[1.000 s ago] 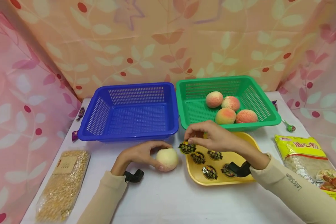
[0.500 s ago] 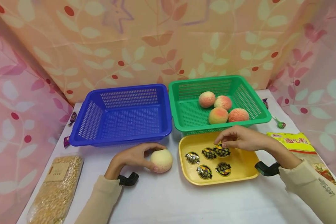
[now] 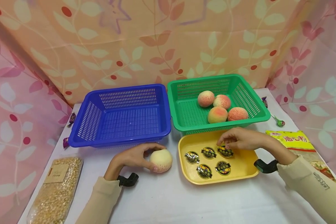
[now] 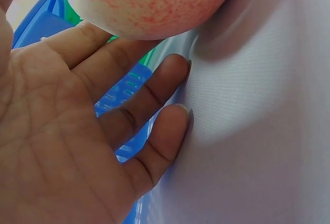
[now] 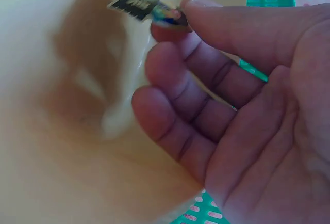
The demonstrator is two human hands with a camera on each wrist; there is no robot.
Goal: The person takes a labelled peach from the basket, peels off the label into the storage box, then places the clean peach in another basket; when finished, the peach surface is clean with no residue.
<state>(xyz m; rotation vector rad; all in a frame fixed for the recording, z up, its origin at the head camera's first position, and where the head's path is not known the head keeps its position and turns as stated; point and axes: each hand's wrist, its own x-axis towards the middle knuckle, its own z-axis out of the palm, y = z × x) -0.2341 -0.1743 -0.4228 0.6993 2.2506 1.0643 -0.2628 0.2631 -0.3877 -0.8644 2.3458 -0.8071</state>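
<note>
A pale peach (image 3: pixel 161 160) with a pink speckled underside rests on the white table in the head view. My left hand (image 3: pixel 138 157) holds it between thumb and fingers from the left; the lower fingers stay spread beneath it in the left wrist view. Over the right part of the yellow tray (image 3: pixel 190 178), my right hand (image 3: pixel 242 139) pinches a round black sticker (image 5: pixel 147 7) with a banner between thumb and index finger. The other fingers curl loosely below. Several similar stickers (image 3: pixel 204 171) lie in the tray.
Behind the hands stand a blue basket (image 3: pixel 120 138) and, at its right, a green basket (image 3: pixel 212 127) with several peaches (image 3: pixel 217 115). A bag of grains (image 3: pixel 56 186) lies left, a yellow food packet (image 3: pixel 294 141) right. A green lollipop (image 3: pixel 280 123) and wrapped candies (image 3: pixel 72 118) lie near the edges.
My right hand has carried the sticker from the tray's left edge, beside the peach, rightward over the tray. The left hand stays on the peach. The head view has shifted slightly.
</note>
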